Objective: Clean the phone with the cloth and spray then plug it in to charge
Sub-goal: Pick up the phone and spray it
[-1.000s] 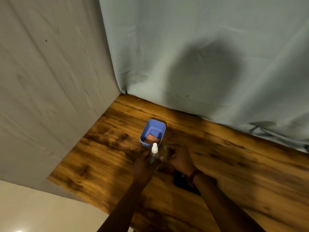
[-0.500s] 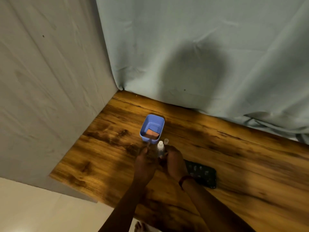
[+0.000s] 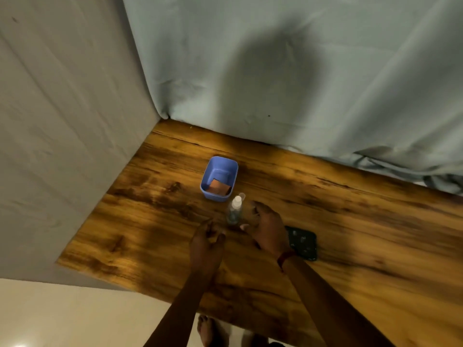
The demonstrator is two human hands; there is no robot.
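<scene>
Standing upright on the wooden table (image 3: 350,221), the spray bottle (image 3: 234,210) has its clear cap (image 3: 242,195) off, just behind it. We find the left hand (image 3: 206,242) loosely curled and empty, the right hand (image 3: 266,229) spread wide, touching nothing. The cloth (image 3: 218,189) lies in the blue tub (image 3: 209,171) at far left; the phone (image 3: 302,242) lies near right, partly under the right wrist. We judge preparation complete; next, take cloth and spray.

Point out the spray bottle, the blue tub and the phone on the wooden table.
spray bottle (image 3: 234,213), head view, on its clear body below the white nozzle.
blue tub (image 3: 210,194), head view, on its near rim.
phone (image 3: 303,242), head view, on its dark upper face.
</scene>
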